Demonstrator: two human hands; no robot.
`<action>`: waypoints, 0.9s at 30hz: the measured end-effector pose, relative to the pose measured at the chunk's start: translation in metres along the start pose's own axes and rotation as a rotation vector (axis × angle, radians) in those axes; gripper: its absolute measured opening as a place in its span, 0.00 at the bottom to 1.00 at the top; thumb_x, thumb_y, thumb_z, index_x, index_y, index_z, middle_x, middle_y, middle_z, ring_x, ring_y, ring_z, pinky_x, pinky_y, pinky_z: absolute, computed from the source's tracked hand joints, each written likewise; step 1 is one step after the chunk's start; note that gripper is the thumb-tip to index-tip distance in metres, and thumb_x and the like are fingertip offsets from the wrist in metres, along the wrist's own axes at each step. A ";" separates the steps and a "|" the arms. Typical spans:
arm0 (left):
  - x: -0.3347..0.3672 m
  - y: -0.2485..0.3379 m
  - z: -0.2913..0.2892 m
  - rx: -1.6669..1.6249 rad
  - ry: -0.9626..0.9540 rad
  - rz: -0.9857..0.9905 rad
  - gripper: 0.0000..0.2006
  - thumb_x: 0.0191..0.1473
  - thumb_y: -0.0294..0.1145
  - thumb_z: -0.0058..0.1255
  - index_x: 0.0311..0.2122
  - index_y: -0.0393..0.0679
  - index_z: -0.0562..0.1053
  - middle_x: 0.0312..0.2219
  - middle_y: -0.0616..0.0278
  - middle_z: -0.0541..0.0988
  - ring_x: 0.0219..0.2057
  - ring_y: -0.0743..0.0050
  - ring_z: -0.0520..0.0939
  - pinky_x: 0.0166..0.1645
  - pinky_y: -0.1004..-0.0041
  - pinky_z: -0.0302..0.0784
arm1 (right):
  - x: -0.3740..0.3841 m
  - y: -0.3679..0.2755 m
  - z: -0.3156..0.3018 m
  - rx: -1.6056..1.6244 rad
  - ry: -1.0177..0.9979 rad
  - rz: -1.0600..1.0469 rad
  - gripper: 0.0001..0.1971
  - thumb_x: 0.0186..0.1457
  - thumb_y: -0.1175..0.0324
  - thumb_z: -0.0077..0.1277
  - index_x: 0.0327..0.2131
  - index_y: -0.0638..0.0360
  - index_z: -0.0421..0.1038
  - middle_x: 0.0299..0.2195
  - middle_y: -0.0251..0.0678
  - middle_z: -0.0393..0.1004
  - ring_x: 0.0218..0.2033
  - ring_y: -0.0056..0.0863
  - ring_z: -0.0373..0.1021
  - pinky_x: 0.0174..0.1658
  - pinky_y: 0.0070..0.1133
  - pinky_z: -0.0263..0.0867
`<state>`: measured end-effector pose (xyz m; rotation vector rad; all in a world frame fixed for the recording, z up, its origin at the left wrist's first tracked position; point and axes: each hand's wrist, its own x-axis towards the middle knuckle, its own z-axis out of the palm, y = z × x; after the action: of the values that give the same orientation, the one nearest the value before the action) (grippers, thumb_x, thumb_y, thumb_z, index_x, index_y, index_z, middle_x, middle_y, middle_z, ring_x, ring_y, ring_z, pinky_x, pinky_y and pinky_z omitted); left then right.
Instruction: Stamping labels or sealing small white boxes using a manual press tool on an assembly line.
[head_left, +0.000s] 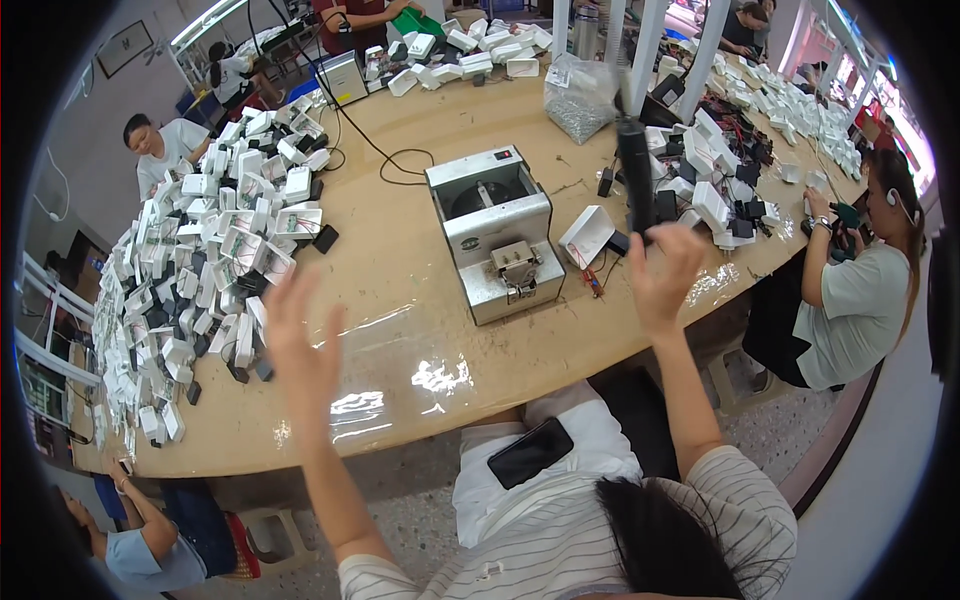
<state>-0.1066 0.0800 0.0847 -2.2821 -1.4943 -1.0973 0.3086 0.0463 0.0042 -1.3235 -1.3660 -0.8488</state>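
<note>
Right hand (667, 278) is blurring, half curled, at the lower end of the hanging black tool (634, 165); whether it is gripping it, I cannot tell. Left hand (303, 350) is showing spread fingers and holding nothing, beside the piled white housings (230, 200). One open housing (588, 232) is lying between the metal machine (505, 238) and right hand. Behind, a clear bag (575, 85) is containing small metal pieces (582, 122). Bare desk (390, 265) is reaching from left hand to machine.
</note>
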 end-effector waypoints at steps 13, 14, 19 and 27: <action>-0.088 0.131 0.054 -0.907 -0.580 -0.157 0.16 0.55 0.27 0.58 0.49 0.43 0.78 0.50 0.50 0.77 0.53 0.53 0.78 0.58 0.63 0.71 | -0.016 -0.033 -0.027 0.265 -0.587 0.355 0.06 0.56 0.76 0.53 0.38 0.61 0.72 0.44 0.41 0.71 0.46 0.41 0.69 0.48 0.32 0.65; -0.086 0.133 0.053 -0.938 -0.567 -0.170 0.15 0.59 0.29 0.55 0.52 0.42 0.76 0.51 0.51 0.77 0.53 0.53 0.78 0.58 0.63 0.71 | -0.007 -0.036 -0.044 0.391 -0.592 0.438 0.05 0.56 0.79 0.52 0.37 0.64 0.71 0.43 0.42 0.70 0.45 0.42 0.69 0.47 0.31 0.66; -0.097 0.126 0.083 -1.295 -0.562 -0.594 0.22 0.71 0.46 0.38 0.58 0.39 0.69 0.51 0.49 0.76 0.50 0.55 0.80 0.55 0.61 0.76 | 0.004 -0.050 -0.093 0.685 -0.819 0.351 0.09 0.53 0.83 0.53 0.38 0.62 0.71 0.45 0.42 0.71 0.47 0.39 0.71 0.49 0.27 0.67; -0.112 0.135 0.097 -1.753 -1.163 -0.778 0.49 0.57 0.78 0.15 0.60 0.42 0.67 0.56 0.63 0.74 0.58 0.72 0.72 0.61 0.69 0.65 | -0.015 -0.078 -0.094 1.519 -1.027 0.525 0.03 0.62 0.70 0.53 0.35 0.57 0.72 0.58 0.50 0.59 0.58 0.42 0.63 0.59 0.33 0.61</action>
<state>0.0307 -0.0113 -0.0293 -4.1748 -2.4389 -1.8634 0.2485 -0.0588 0.0250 -0.6610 -1.5980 1.2651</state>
